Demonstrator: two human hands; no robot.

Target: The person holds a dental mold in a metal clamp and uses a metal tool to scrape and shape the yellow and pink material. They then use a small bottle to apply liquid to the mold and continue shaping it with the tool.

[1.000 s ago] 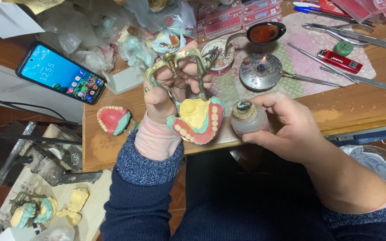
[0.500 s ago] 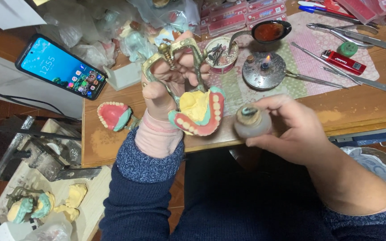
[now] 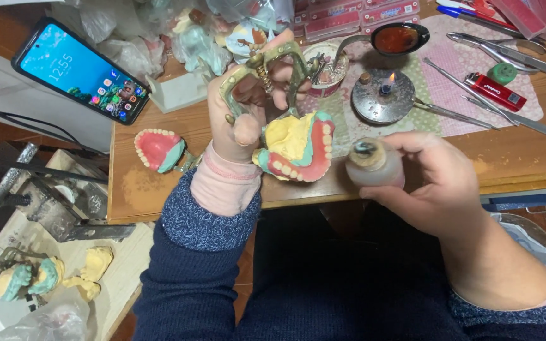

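I see my left hand point(image 3: 248, 107) wrapped around a brass dental articulator point(image 3: 266, 69), fingers curled tight through its frame and thumb pressed along the near side. It carries a yellow plaster cast with a pink wax denture point(image 3: 295, 148) and its row of teeth, held tilted above the front edge of the wooden workbench point(image 3: 159, 189).

My right hand point(image 3: 437, 183) grips a small frosted bottle point(image 3: 374, 165) (its open, dark-rimmed mouth faces up towards me), thumb on top and fingers closed around the body, just beside the denture but not touching it.

Behind the bottle a small spirit lamp point(image 3: 383, 95) burns with a little flame on a round metal dish. A red lighter point(image 3: 495, 91), a green cap point(image 3: 502, 72) and several long metal instruments point(image 3: 469, 88) lie on the patterned cloth to the right. A spoon-like ladle of reddish wax point(image 3: 399, 39) sits at the back.

On the left of the bench a second pink denture point(image 3: 158, 150) rests on its cast, and a lit smartphone point(image 3: 80, 69) lies further back. Another articulator with green and yellow casts point(image 3: 23, 278) sits on the low shelf at lower left.
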